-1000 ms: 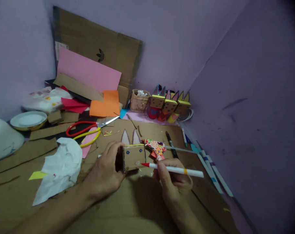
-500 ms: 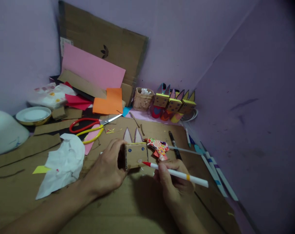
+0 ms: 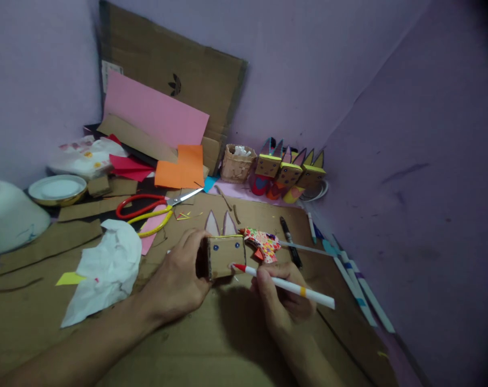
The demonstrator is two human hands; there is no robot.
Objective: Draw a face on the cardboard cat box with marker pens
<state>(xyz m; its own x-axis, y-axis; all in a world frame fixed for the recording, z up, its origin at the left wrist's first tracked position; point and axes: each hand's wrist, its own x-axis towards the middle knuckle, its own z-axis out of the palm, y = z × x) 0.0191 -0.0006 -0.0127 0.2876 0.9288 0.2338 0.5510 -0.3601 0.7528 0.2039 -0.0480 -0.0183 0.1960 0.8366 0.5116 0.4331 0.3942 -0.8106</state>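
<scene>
My left hand (image 3: 175, 282) grips a small cardboard box head (image 3: 227, 256) with two pink-lined ears, two blue eyes and a pale nose, holding it upright on the cardboard sheet (image 3: 212, 344). My right hand (image 3: 278, 301) pinches a white marker with a red tip (image 3: 286, 286). The red tip touches the lower face of the box beside the nose. Just behind the box lies a glue gun wrapped in colourful patterned paper (image 3: 262, 243).
Red and yellow scissors (image 3: 147, 210), crumpled white paper (image 3: 107, 266), orange paper (image 3: 180, 167) and pink paper (image 3: 155, 113) lie to the left. Three finished cardboard figures (image 3: 288, 173) and a small basket (image 3: 236, 164) stand at the back. Pens (image 3: 349, 279) line the right wall. Bowls (image 3: 56, 189) sit far left.
The marker tip has moved left and up, from below the box's right corner to its face by the nose. My left hand keeps hold of the box.
</scene>
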